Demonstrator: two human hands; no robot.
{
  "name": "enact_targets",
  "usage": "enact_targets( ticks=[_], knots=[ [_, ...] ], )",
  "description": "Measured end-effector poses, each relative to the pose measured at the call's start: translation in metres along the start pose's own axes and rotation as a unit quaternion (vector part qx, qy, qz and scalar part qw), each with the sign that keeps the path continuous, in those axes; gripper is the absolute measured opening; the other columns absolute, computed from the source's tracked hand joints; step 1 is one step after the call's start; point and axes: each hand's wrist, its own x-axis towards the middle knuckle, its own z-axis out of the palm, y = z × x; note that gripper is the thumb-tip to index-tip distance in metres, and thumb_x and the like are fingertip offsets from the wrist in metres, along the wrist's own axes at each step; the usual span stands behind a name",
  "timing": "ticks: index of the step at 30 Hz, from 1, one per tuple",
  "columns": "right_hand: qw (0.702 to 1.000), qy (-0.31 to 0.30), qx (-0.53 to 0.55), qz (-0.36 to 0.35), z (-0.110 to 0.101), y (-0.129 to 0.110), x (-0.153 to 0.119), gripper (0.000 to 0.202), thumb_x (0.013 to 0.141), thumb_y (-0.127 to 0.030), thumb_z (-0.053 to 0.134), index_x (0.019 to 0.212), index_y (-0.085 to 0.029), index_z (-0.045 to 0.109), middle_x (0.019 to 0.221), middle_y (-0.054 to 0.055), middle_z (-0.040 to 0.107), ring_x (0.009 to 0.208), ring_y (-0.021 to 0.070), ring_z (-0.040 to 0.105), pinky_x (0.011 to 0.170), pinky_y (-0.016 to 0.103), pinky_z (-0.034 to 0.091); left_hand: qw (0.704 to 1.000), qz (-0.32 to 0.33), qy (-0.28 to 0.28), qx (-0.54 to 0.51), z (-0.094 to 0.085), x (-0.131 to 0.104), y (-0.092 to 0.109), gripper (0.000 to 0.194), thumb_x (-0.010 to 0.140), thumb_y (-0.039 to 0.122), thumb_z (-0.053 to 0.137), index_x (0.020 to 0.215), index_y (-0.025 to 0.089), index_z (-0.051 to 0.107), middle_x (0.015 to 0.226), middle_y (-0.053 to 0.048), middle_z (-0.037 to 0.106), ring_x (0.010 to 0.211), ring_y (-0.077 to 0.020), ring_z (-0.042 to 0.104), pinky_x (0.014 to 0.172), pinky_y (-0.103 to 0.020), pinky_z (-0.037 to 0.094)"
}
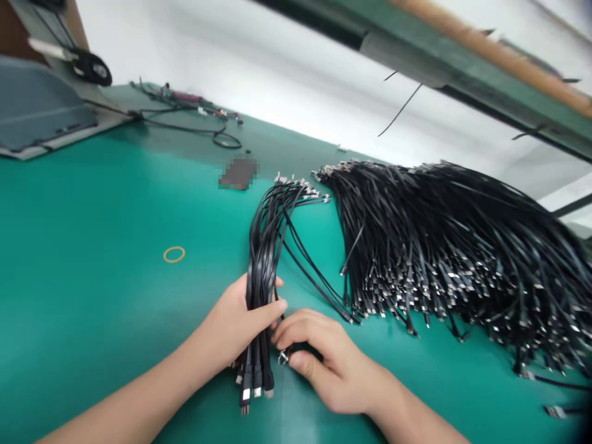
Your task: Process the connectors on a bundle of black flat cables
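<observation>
My left hand (245,324) is closed around a bundle of black USB cables (263,253), its thumb across the front. Their metal plugs hang below the hand toward me, and the other ends, with small white connectors, fan out on the table beyond it. Just to the right of the bundle, my right hand (321,357) has its thumb and fingers curled around one or more cable ends; metal plug tips (283,356) show between them. A few loose cables (319,277) stretch from the far end of the bundle toward the large pile.
A large heap of black cables (416,234) covers the right side of the green table (92,277). A yellow rubber band (174,254) lies left of the bundle, with a blurred brown patch (239,172) behind. Loose wires (194,114) lie at the back. A shelf edge (439,68) crosses above.
</observation>
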Motion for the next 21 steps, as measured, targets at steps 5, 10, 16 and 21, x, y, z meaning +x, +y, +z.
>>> enact_targets(
  ticks=[5,10,16,21],
  knots=[
    [0.990,0.132,-0.053,-0.005,0.000,-0.007,-0.006,0.017,0.099,-0.032,0.050,0.106,-0.020,0.060,0.093,0.006,0.066,0.086,0.0176,0.062,0.080,0.031,0.050,0.998,0.014,0.050,-0.020,0.003,-0.004,0.007,0.048,0.077,0.045,0.078,0.111,0.016,0.061,0.101,-0.006,0.071,0.052,-0.0102,0.053,0.050,-0.025,0.043],
    [0.951,0.295,-0.096,-0.003,-0.007,-0.010,-0.013,0.013,0.094,-0.018,0.051,0.102,-0.021,0.060,0.088,0.002,0.063,0.080,0.0160,0.060,0.074,0.029,0.047,0.991,-0.001,0.099,-0.086,0.004,-0.005,0.004,0.054,0.075,0.047,0.080,0.115,0.018,0.058,0.075,0.001,0.065,0.050,-0.0097,0.047,0.046,-0.021,0.036],
    [0.936,0.301,-0.178,-0.027,-0.006,-0.016,-0.013,0.014,0.089,-0.014,0.055,0.101,-0.021,0.060,0.088,0.003,0.064,0.090,0.0206,0.055,0.083,0.038,0.041,0.984,-0.014,0.044,-0.170,0.001,-0.012,0.012,0.031,0.086,0.036,0.070,0.111,0.019,0.063,0.072,0.003,0.057,0.060,-0.0103,0.050,0.055,-0.023,0.042],
    [0.969,0.238,-0.049,0.037,0.002,-0.014,-0.013,0.018,0.101,-0.026,0.043,0.106,-0.020,0.059,0.089,0.003,0.061,0.082,0.0164,0.055,0.076,0.031,0.043,0.977,-0.023,0.033,-0.210,0.002,-0.016,0.018,0.038,0.079,0.025,0.074,0.115,0.019,0.066,0.087,-0.001,0.059,0.072,-0.0141,0.055,0.062,-0.026,0.050]
  ],
)
